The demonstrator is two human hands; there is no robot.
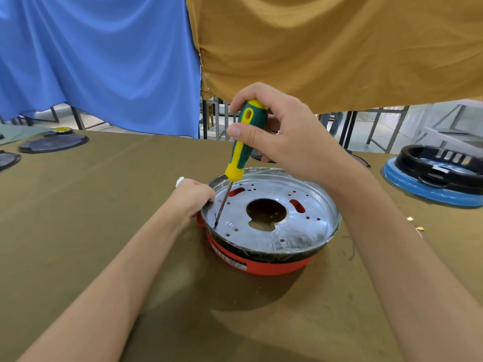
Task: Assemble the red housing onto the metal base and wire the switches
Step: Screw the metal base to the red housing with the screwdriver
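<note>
One metal base [271, 218] sat in one red housing [264, 265] near the middle of the desk [104, 218], its round face turned up, with one large keyhole-shaped opening at the centre and two red-showing slots, one to each side. Most of the housing was hidden under the base's rim; only its near wall and a small tab by the left edge showed. One screwdriver [240, 152] stood nearly upright, long axis leaning away from the camera and to the right, tip down on the plate near its left edge. The right hand [282, 131] formed the grip, fingers curled tight round the green and yellow handle. The left hand [193, 197] rested on the base's left rim; its fingertips were out of sight, so its hold could not be told. Three dark lids [52, 143] lay far left, one nearly out of frame, and one black part on a blue ring [431, 176] far right.
</note>
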